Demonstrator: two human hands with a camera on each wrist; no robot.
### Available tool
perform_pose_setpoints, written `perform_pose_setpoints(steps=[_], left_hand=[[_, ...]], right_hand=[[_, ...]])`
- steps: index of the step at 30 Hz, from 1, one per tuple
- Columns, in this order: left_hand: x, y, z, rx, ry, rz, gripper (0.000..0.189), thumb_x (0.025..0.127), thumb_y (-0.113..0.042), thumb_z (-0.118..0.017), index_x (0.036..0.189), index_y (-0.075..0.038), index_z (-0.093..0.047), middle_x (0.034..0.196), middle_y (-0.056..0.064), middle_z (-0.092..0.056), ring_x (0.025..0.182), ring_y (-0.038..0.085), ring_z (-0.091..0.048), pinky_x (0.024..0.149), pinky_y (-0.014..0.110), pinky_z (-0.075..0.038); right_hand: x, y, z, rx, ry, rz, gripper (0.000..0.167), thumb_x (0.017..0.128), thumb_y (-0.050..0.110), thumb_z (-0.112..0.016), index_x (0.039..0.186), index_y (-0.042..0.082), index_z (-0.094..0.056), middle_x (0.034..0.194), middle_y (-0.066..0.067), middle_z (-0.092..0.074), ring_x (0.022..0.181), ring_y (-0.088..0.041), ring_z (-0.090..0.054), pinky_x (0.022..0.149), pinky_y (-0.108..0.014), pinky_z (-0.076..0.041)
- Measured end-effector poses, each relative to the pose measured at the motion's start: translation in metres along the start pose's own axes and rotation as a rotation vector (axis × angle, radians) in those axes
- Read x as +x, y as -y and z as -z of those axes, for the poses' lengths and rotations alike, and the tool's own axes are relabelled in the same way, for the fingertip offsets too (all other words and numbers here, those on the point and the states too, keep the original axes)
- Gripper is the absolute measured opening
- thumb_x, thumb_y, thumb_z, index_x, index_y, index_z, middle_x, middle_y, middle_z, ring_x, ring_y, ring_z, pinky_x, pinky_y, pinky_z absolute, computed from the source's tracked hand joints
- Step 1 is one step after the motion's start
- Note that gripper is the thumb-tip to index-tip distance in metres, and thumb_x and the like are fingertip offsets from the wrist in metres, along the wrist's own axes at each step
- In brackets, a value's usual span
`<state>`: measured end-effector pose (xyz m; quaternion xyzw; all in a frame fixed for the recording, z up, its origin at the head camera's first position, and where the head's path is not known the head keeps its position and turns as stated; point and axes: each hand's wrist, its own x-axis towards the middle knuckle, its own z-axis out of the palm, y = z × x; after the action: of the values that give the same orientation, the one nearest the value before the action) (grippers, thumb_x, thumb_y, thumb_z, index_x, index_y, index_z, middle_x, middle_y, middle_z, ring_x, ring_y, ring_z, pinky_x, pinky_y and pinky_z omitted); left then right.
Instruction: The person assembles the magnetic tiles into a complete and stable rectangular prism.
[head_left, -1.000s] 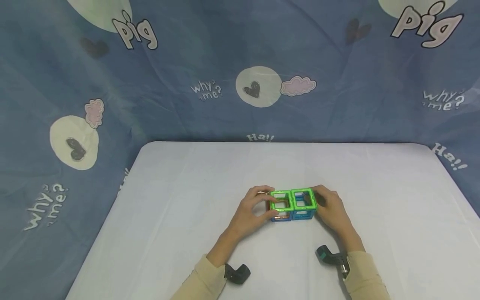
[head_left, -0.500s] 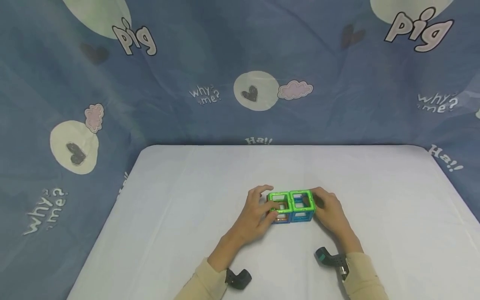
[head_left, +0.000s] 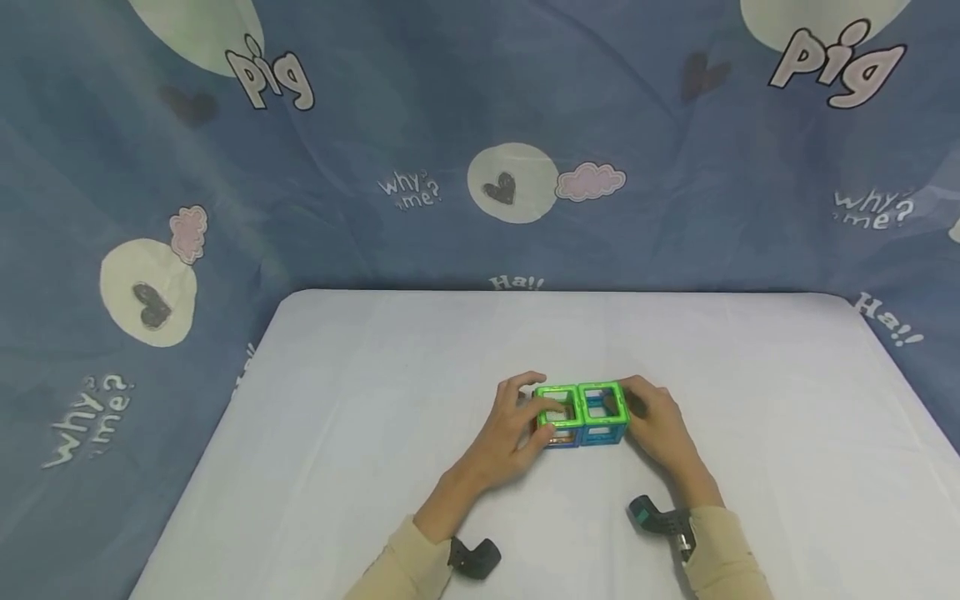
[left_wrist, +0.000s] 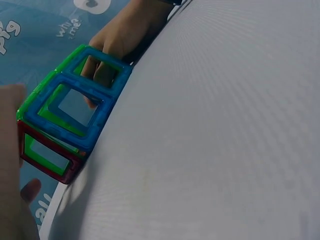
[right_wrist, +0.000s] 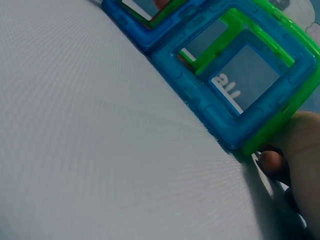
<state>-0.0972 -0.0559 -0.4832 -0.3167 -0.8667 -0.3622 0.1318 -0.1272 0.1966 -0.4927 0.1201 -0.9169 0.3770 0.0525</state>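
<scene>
Two joined cubes of magnetic tiles (head_left: 581,406) stand side by side on the white table. Both tops are green square frames, and the near sides are blue (right_wrist: 189,95). A dark red tile (left_wrist: 73,170) forms the left end, as the left wrist view shows. My left hand (head_left: 504,439) holds the left cube, thumb at its near edge and a finger over the top opening; another finger reaches behind. At the right end, my right hand (head_left: 663,427) grips the other cube with bent fingers, partly seen through the frames in the left wrist view. Its thumb is unclear.
The white table (head_left: 360,367) stretches around the cubes to a blue patterned cloth (head_left: 337,208) behind. Black wrist devices (head_left: 476,558) sit at both cuffs, above the tabletop. Beige sleeves (head_left: 405,562) cover the forearms.
The left hand's finger has shifted from the cube's left edge onto its top opening, with another finger lifted clear behind. The right hand and cubes stay nearly still; the head view has tilted slightly.
</scene>
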Motion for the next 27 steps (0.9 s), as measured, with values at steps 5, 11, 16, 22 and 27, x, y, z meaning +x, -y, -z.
perform_pose_setpoints(steps=[5,11,16,22,27], left_hand=[[0.000,0.000,-0.002,-0.100,0.017,0.069,0.033,0.099,-0.036,-0.040,0.127,-0.023,-0.051,0.143,0.005,-0.029,0.127,0.022,-0.032,0.097,0.038,-0.043],[-0.003,0.006,-0.001,-0.157,-0.006,0.147,0.031,0.101,-0.033,-0.039,0.129,-0.024,-0.050,0.143,0.004,-0.029,0.129,0.020,-0.032,0.098,0.044,-0.043],[-0.002,0.011,-0.002,-0.167,-0.050,0.189,0.031,0.101,-0.032,-0.040,0.129,-0.025,-0.050,0.141,0.001,-0.031,0.134,0.019,-0.029,0.105,0.048,-0.038],[0.004,0.013,0.000,-0.009,-0.102,0.245,0.033,0.099,-0.035,-0.043,0.130,-0.025,-0.050,0.137,-0.002,-0.039,0.132,0.017,-0.034,0.106,0.045,-0.037],[0.009,0.019,0.012,0.177,-0.097,0.310,0.038,0.098,-0.038,-0.044,0.133,-0.023,-0.048,0.135,-0.002,-0.045,0.129,0.017,-0.038,0.103,0.042,-0.037]], right_hand=[[0.000,-0.002,0.000,-0.004,-0.009,-0.001,0.024,0.086,0.020,-0.068,0.108,0.011,-0.064,0.108,-0.009,-0.069,0.106,-0.031,-0.059,0.093,-0.050,-0.043],[0.003,-0.002,-0.003,0.032,0.019,0.008,0.026,0.086,0.022,-0.067,0.110,0.012,-0.063,0.110,-0.009,-0.068,0.112,-0.032,-0.058,0.101,-0.055,-0.039],[0.001,-0.007,-0.002,0.036,0.034,0.004,0.029,0.087,0.020,-0.066,0.115,0.012,-0.062,0.113,-0.008,-0.066,0.116,-0.033,-0.055,0.105,-0.056,-0.035],[-0.007,-0.013,0.004,0.042,0.041,-0.011,0.035,0.091,0.017,-0.061,0.125,0.014,-0.056,0.120,-0.008,-0.063,0.114,-0.030,-0.057,0.103,-0.052,-0.041],[-0.014,-0.017,0.014,0.021,-0.003,-0.038,0.041,0.095,0.020,-0.056,0.135,0.016,-0.047,0.121,-0.007,-0.060,0.106,-0.026,-0.059,0.096,-0.048,-0.047]])
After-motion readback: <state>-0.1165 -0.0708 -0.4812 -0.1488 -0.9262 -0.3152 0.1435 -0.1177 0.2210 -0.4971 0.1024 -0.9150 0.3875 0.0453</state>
